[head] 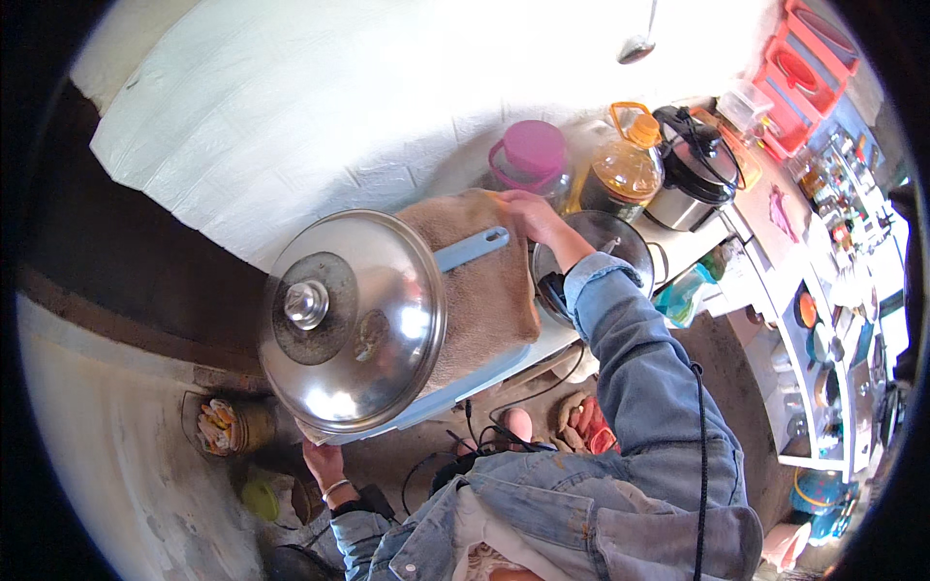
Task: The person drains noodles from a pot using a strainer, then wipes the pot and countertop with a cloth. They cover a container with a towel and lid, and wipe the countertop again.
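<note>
A brown towel (pixel 479 305) lies over a light blue plastic piece (pixel 450 403), whose near edge shows below it. My right hand (pixel 536 216) grips the towel's far right corner. My left hand (pixel 323 465) is at the near left corner, its fingertips partly hidden under the rim of a domed steel lid (pixel 396 290). That lid, with a steel knob, rests on the left part of the towel. From beneath it a blue handle (pixel 472 249) with a hanging hole sticks out to the right.
Beside my right forearm stands a pot with a glass lid (pixel 599 236). Behind are a pink-lidded jar (pixel 534 156), an oil bottle (pixel 628 171) and an electric cooker (pixel 694 171). Black cables (pixel 501 428) and sweet potatoes (pixel 574 421) lie below. A bucket (pixel 247 428) stands left.
</note>
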Tool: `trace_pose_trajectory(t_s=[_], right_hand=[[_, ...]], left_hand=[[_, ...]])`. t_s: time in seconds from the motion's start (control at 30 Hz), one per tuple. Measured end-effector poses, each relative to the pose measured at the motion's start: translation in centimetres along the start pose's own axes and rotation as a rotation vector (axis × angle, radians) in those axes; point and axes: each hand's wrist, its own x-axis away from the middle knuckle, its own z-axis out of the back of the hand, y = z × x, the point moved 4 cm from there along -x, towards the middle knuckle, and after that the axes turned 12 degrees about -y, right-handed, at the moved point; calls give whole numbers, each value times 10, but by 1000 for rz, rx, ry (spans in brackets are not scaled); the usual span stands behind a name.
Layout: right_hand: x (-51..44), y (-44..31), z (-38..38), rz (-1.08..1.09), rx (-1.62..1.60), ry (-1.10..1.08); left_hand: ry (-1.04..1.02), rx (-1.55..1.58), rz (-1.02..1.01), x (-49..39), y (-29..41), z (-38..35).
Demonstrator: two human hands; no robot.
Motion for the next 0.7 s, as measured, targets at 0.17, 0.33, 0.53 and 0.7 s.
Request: trace_pose_trajectory(t_s=[0.17, 0.33, 0.53, 0.7], right_hand=[[61, -41, 3, -16, 1318, -28], [177, -84, 108, -41, 1463, 884], [248, -12, 211, -380, 788, 744], [248, 7, 229, -188, 324, 720]], left_hand=[[83, -55, -68, -7, 6, 31], [114, -1, 153, -1, -9, 47], [-68, 31, 215, -11, -25, 17], [-40, -85, 54, -29, -8, 33]])
